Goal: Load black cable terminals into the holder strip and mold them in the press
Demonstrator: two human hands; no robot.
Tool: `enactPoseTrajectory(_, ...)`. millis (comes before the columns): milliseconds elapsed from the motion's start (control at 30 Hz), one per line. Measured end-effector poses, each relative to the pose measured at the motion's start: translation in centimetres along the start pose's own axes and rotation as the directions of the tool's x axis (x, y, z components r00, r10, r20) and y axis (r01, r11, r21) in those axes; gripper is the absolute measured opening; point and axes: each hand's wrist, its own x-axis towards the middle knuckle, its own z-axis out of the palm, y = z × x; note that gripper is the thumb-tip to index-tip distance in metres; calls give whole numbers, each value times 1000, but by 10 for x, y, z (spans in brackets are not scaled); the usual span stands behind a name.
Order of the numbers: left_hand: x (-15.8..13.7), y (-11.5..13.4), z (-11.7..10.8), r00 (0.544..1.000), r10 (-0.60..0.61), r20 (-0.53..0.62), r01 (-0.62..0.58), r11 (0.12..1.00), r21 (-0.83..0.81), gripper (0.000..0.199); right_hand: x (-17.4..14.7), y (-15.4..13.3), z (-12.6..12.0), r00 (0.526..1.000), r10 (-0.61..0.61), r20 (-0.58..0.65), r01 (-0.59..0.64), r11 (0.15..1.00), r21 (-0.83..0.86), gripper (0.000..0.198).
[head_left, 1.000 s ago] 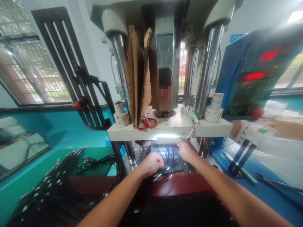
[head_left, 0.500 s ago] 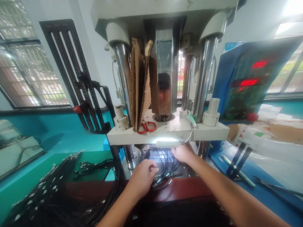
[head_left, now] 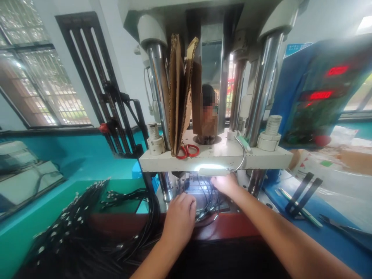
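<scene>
My left hand is closed, knuckles up, just left of a loop of black cables with metal ends. Whatever its curled fingers hold is hidden behind the back of the hand. My right hand reaches under the press plate, beside a lit lamp. Its fingers are bent together at the upper part of the cables, by a metal mold block; what they grip is too small to make out. The cables run from this block down toward the dark red front edge.
Red-handled scissors and cardboard sheets rest on the press plate between steel columns. A large bundle of black cables lies at left. Pliers and a control box are at right.
The view has turned slightly, so the press sits further right and higher. My left hand has rolled over, its thumb less visible and knuckles up. My right hand stays by the mold block.
</scene>
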Motion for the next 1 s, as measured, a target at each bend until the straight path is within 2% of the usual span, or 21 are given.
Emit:
enactPoseTrajectory(333,1,-9,8,999,18,-29,-16,997,76,24,5,-8,-2,994,-113,-9,112,991,-72,33)
enactPoseTrajectory(500,2,-12,8,1000,15,-16,-13,997,78,25,7,-4,6,994,-95,48,98,992,-76,36)
enactPoseTrajectory(667,2,-14,8,1000,15,-18,-14,996,93,25,9,2,4,990,-112,82,119,989,-87,33)
enactPoseTrajectory(1000,3,-16,9,1000,11,2,-11,994,106,25,9,-12,6,972,-146,185,162,984,-74,27)
